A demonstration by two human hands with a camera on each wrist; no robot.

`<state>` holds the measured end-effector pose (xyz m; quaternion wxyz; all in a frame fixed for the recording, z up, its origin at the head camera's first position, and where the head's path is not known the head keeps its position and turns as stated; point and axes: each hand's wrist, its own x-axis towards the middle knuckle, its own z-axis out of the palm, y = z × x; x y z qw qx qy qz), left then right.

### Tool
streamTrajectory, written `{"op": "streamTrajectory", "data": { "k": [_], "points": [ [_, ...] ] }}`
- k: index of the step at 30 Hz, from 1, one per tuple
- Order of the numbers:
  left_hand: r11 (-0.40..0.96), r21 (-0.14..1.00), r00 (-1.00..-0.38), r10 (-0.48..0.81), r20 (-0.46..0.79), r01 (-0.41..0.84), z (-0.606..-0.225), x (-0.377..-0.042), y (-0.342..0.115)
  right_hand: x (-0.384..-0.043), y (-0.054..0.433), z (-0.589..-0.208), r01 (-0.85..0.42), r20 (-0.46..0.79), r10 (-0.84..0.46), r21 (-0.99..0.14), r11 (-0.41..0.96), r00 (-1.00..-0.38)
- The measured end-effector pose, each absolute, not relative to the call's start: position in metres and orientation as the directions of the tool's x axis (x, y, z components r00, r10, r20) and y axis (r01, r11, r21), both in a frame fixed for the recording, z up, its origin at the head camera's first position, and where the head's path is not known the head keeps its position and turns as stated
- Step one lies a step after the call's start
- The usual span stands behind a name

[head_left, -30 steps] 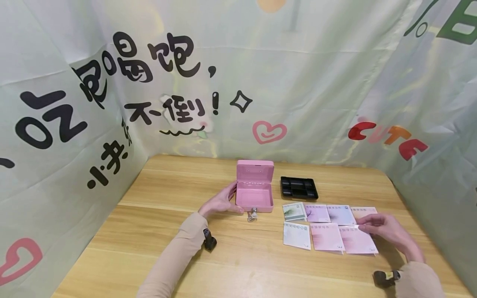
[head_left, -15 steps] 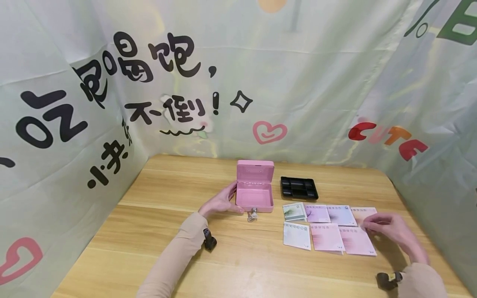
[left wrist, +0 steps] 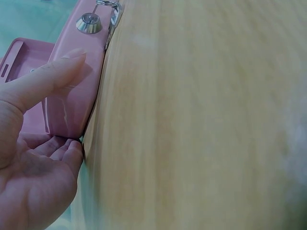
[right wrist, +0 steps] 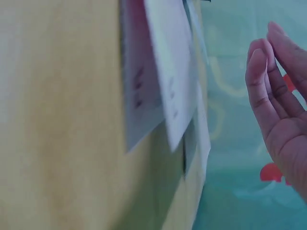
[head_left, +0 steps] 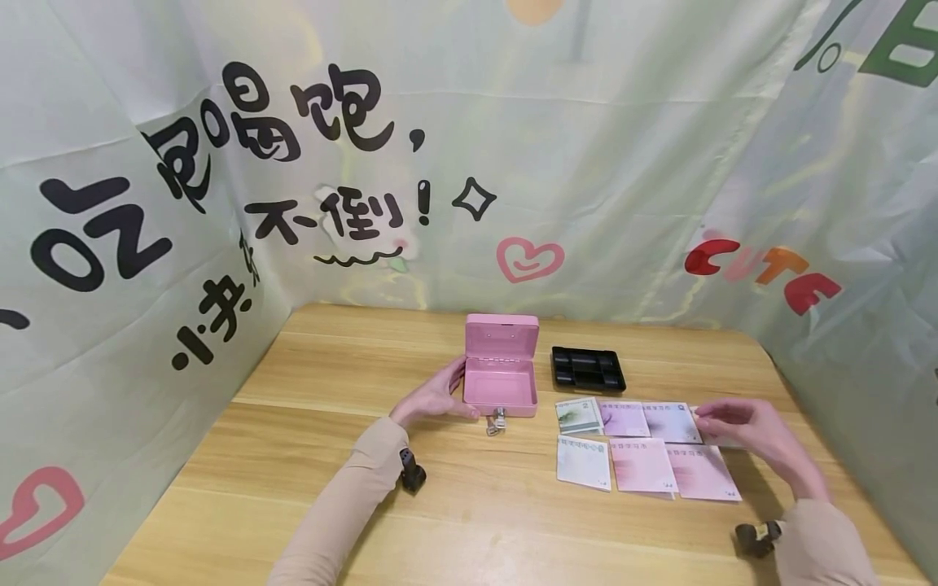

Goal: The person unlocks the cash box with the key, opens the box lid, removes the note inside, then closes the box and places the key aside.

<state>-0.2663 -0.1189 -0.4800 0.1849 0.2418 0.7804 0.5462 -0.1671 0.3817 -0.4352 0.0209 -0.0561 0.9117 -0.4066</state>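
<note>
My left hand [head_left: 432, 400] grips the near left corner of an open pink cash box [head_left: 529, 412]; in the left wrist view the thumb lies on its front face and the fingers are against its side. Keys [head_left: 492, 427] hang from the lock [left wrist: 89, 23]. Over the right end of two rows of folded banknotes hovers my right hand [head_left: 758, 431]. Its loosely bent fingers hold nothing in the right wrist view. Nearest are a blue banknote [head_left: 670, 423] and a pink banknote [head_left: 707, 474]; the hand mostly hides an orange-pink one.
A black compartment tray [head_left: 589, 373] lies right of the cash box. Further left in the rows are a purple banknote [head_left: 624, 420], a green one, a pale one and another pink one. Printed cloth [head_left: 601, 203] hangs behind the wooden table [head_left: 440, 521].
My right hand first shifted slightly right, off the lower pink banknote, then moved up and left over the upper row's right end. The left hand and the cash box have stayed still.
</note>
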Motion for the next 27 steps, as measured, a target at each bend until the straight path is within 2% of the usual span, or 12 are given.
{"op": "streamTrajectory", "data": {
  "k": [14,27],
  "points": [
    [0.297,0.94,-0.819,0.573,-0.033,0.17,-0.48,-0.266,-0.118,-0.196,0.354,-0.4,-0.176,0.061,-0.214,-0.8,0.574,-0.975],
    [0.316,0.933,-0.826,0.563,-0.036,0.175,-0.482,-0.267,-0.119,-0.234,0.32,-0.369,-0.199,0.019,-0.283,-0.757,0.623,-0.959]
  ]
}}
